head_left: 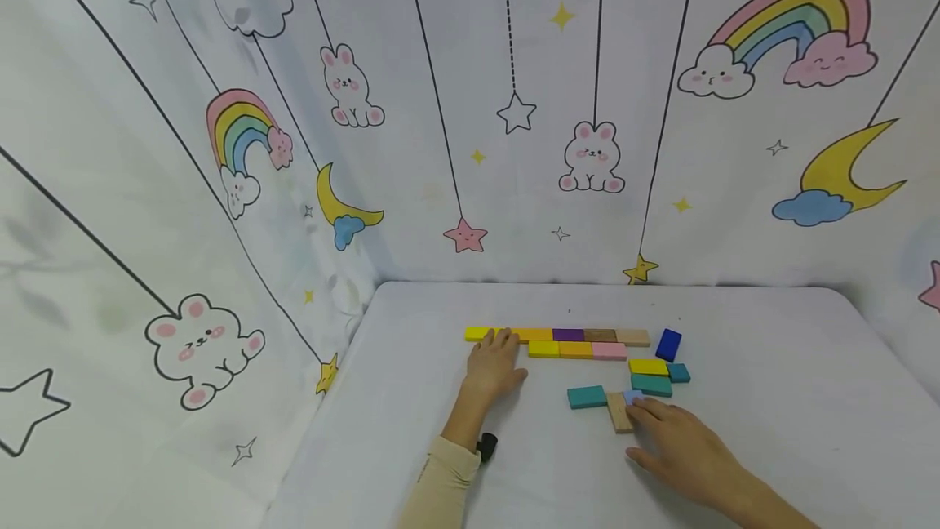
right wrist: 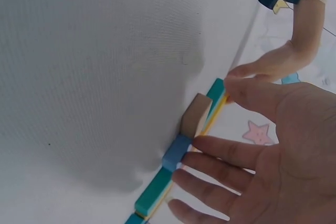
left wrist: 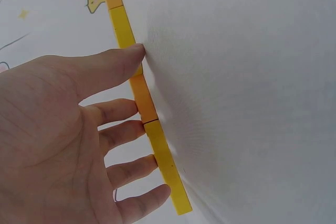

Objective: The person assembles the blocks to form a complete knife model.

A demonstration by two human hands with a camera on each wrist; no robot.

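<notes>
At the left end of a long row, my left hand [head_left: 494, 364] rests its fingertips on the yellow block [head_left: 479, 334] and the orange block [left wrist: 144, 98] beside it. The left wrist view has those fingers slightly bent and spread along the row, with the thumb apart. My right hand [head_left: 683, 449] touches a light blue block [head_left: 632, 395] with its fingertips, its thumb held away. Against that block's left side lies a natural wood block [head_left: 619, 414], and a teal block [head_left: 587, 397] lies further left. Part of the light blue block is hidden under my fingers.
The back row continues with purple [head_left: 569, 335], brown [head_left: 600, 335] and pale wood [head_left: 633, 338] blocks. A second row ends in a pink block [head_left: 609, 351]. To the right lie a dark blue block [head_left: 668, 344], a yellow block [head_left: 648, 366] and teal blocks [head_left: 651, 385].
</notes>
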